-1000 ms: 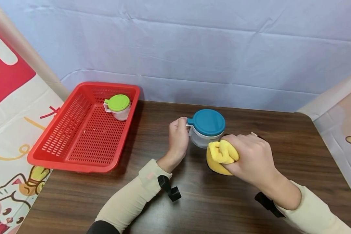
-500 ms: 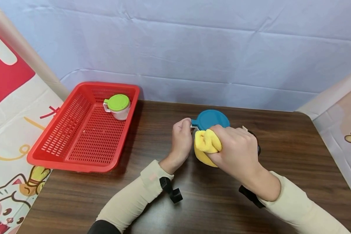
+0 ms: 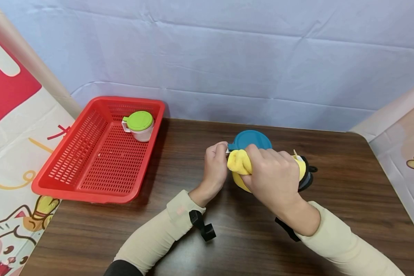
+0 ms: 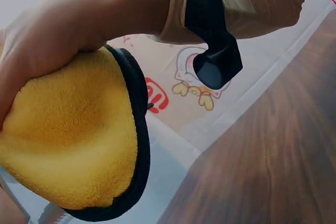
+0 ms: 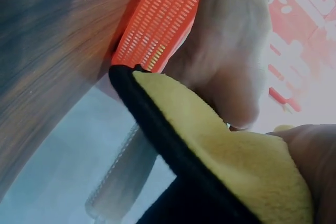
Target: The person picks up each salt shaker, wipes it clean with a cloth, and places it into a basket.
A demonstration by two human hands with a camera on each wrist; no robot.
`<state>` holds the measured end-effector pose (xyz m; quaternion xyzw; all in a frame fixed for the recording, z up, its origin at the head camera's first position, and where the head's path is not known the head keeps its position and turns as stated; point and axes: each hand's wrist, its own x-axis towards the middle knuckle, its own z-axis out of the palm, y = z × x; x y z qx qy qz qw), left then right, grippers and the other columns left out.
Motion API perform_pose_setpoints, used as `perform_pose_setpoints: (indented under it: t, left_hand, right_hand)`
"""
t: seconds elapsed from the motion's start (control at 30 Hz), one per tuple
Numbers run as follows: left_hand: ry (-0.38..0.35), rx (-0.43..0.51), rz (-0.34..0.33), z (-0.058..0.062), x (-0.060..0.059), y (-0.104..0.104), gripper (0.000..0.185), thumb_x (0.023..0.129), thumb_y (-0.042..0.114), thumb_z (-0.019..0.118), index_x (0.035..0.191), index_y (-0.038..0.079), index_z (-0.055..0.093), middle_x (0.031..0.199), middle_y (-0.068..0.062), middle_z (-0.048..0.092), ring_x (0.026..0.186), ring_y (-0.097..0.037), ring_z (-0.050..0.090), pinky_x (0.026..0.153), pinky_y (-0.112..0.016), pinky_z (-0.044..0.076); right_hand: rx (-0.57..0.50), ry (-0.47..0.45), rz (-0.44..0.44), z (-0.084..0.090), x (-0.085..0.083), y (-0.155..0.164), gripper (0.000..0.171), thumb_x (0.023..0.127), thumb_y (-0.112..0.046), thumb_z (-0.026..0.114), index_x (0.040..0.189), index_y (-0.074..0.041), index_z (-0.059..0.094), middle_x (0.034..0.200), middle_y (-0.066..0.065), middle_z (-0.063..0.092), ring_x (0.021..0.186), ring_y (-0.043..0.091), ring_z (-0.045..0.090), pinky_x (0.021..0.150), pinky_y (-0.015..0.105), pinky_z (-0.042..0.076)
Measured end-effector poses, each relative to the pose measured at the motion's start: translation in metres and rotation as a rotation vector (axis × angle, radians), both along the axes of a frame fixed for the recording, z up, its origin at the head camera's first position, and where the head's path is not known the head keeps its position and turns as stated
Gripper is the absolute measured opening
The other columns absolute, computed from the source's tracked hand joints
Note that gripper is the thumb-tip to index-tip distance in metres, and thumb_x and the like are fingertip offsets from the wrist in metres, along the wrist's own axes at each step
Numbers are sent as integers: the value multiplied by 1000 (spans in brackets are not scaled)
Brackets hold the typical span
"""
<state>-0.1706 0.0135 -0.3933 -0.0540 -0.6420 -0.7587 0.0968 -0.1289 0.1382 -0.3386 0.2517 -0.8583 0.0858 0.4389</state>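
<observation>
The cloth (image 3: pixel 239 163) has slid left across the jar (image 3: pixel 250 140). The right hand (image 3: pixel 272 178) grips the cloth; the left hand (image 3: pixel 215 165) pinches the handle. Best to hold the jar steady.

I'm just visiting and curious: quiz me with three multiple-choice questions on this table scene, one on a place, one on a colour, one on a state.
1. Where is the green-lidded cup?
A. in the red basket
B. on the bare table
C. in a hand

2. What colour is the cloth?
A. white
B. yellow
C. pink

3. What is the right hand doing?
A. lying flat
B. pointing away
C. gripping the cloth against the blue-lidded jar

Answers: 1 A, it sits at the basket's far end. 2 B, yellow with a dark edge. 3 C, fingers curl round the cloth at the jar, whose handle the left hand holds.
</observation>
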Motion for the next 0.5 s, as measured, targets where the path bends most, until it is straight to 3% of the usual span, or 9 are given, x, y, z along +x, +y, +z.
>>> perform_pose_setpoints:
  t: [0.23, 0.5]
  left_hand:
    - [-21, -7, 19, -2, -1, 1, 41, 96, 12, 39, 56, 12, 34, 56, 2, 31, 52, -12, 32, 53, -23, 28]
    - [-62, -34, 67, -2, -2, 2, 43, 97, 14, 39, 54, 13, 37, 54, 4, 33, 53, -11, 34, 55, -23, 30]
  right_hand:
    - [62, -46, -17, 0, 1, 0, 19, 86, -19, 43, 71, -7, 43, 51, 2, 34, 41, 22, 37, 41, 32, 25]
    - [38, -56, 36, -4, 0, 5, 8, 78, -8, 55, 73, -6, 49, 51, 2, 35, 42, 21, 36, 42, 33, 27]
